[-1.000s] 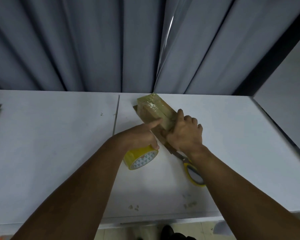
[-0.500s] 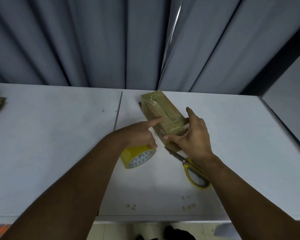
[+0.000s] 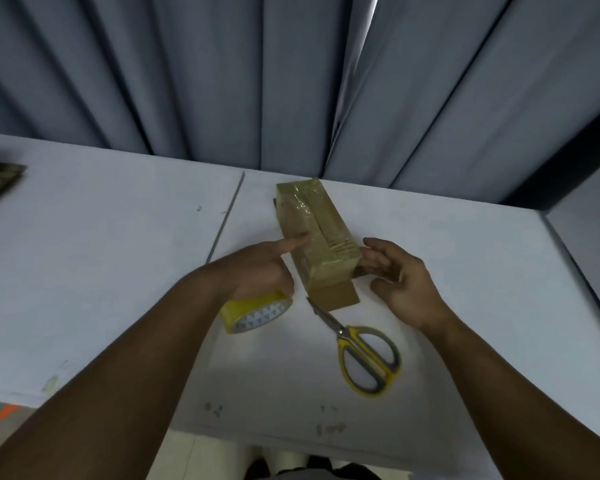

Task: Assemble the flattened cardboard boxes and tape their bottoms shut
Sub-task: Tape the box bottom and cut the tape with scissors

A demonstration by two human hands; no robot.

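Head view: white table point(image 3: 101, 258), grey curtain point(image 3: 187, 81) behind.

You are at a plain packing station: white tables point(image 3: 101, 271) butted together along a seam, a grey curtain point(image 3: 222, 81) hanging close behind them, and packing gear on top, namely a yellow tape roll point(image 3: 257, 315), scissors point(image 3: 361, 353) and a taped cardboard box point(image 3: 321, 216).

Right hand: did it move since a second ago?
Yes. The right hand slid rightward off the top of the cardboard box and is now open beside its right side, uncovering the scissors.
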